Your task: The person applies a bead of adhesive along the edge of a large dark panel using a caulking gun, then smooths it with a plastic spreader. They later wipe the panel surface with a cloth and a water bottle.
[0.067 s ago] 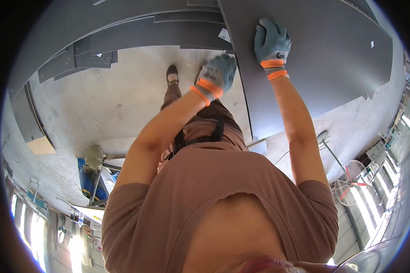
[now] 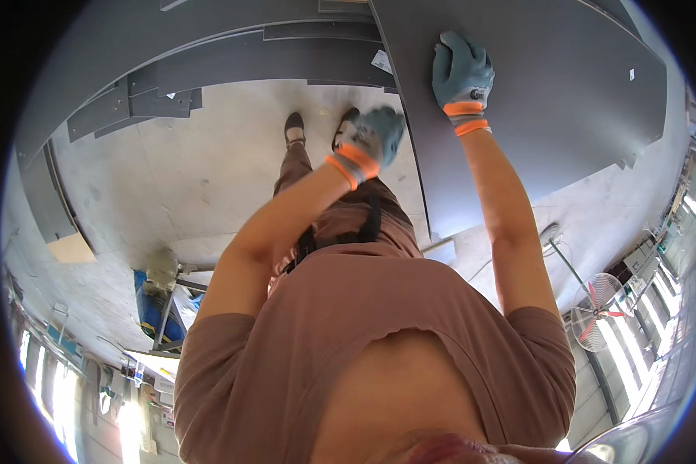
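Observation:
A large dark grey panel (image 2: 549, 100) spans the upper right, its long left edge running from the top down toward my body. My right hand (image 2: 464, 73), in a grey-blue work glove with an orange cuff, lies on top of this panel, fingers spread and slightly bent. Close beside the panel's left edge is my left hand (image 2: 375, 141), gloved the same way. Motion smears its fingers, so I cannot tell whether they touch the edge or hold anything.
Several dark grey boards (image 2: 286, 58) lie across the upper left. More boards (image 2: 48, 193) stand at the far left. A standing fan (image 2: 595, 311) is at the right. At the lower left are a metal-framed stand (image 2: 165, 317) and a blue bag-like item (image 2: 143, 298).
My left hand has shifted slightly toward my body, along the panel's left edge. My right hand and the panel have stayed in place.

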### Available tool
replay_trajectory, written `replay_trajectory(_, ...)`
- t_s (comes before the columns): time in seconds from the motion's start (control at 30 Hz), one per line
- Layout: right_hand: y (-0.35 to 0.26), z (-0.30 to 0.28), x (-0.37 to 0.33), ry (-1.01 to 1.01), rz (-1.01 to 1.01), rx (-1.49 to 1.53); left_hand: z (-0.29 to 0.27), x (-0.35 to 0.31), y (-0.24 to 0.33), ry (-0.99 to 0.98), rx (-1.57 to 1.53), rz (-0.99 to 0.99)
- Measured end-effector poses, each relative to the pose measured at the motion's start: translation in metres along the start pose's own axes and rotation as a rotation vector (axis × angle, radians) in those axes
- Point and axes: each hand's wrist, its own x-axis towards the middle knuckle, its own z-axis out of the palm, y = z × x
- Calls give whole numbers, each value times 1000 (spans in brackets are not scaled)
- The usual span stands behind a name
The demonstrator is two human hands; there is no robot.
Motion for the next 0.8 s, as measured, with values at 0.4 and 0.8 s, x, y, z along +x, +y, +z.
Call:
replay_trajectory(0.4,-67,-63,-41,-54,261,571,-85,-87,6,125,-1285,-676)
replay_trajectory(0.8,-199,-108,-130,-438,866,1156,-114,-112,25,-86,-1204,-666)
